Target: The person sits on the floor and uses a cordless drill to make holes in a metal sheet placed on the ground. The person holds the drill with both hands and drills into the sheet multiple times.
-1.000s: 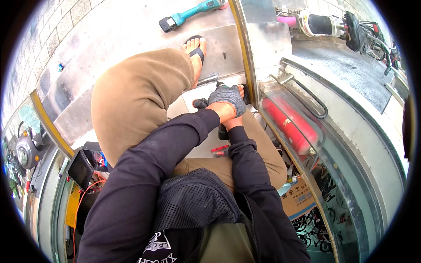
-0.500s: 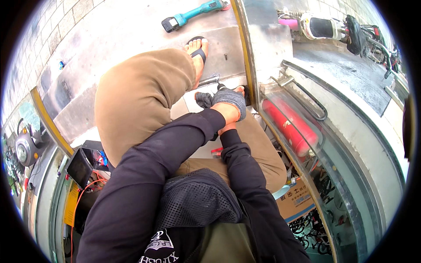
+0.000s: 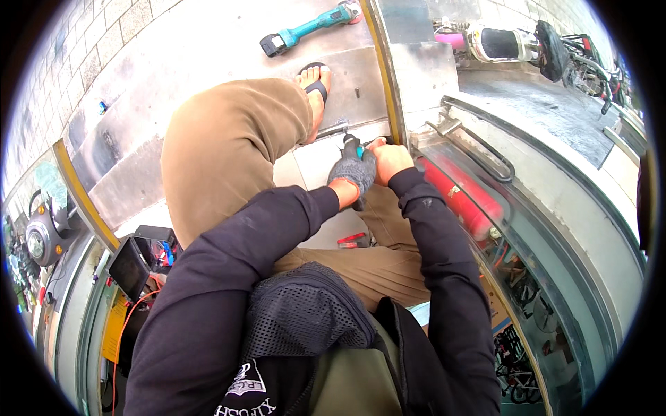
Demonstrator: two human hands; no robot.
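Note:
My left hand [image 3: 352,175], in a grey glove, is closed around a teal-and-black power tool [image 3: 360,152]. Most of the tool is hidden by the glove; its dark nose points away, toward the metal sill [image 3: 368,130]. Just right of it, my bare right hand [image 3: 393,163] has its fingers curled in beside the foot of the yellow-edged post [image 3: 390,76]. What those fingers hold, if anything, is hidden. A red item [image 3: 354,240] lies on the pale floor between my legs.
Beyond my sandalled foot [image 3: 316,87] lie a teal angle grinder [image 3: 312,28] and a small bolt [image 3: 357,92]. A red fire extinguisher [image 3: 461,197] sits behind glass at right, near a U-shaped bar [image 3: 485,149]. At left are an open black case [image 3: 142,256] and an orange cord [image 3: 119,333].
My arms have uncrossed. The left hand has shifted slightly left and nearer, showing the teal tool; the right hand has come out from beneath it toward the post.

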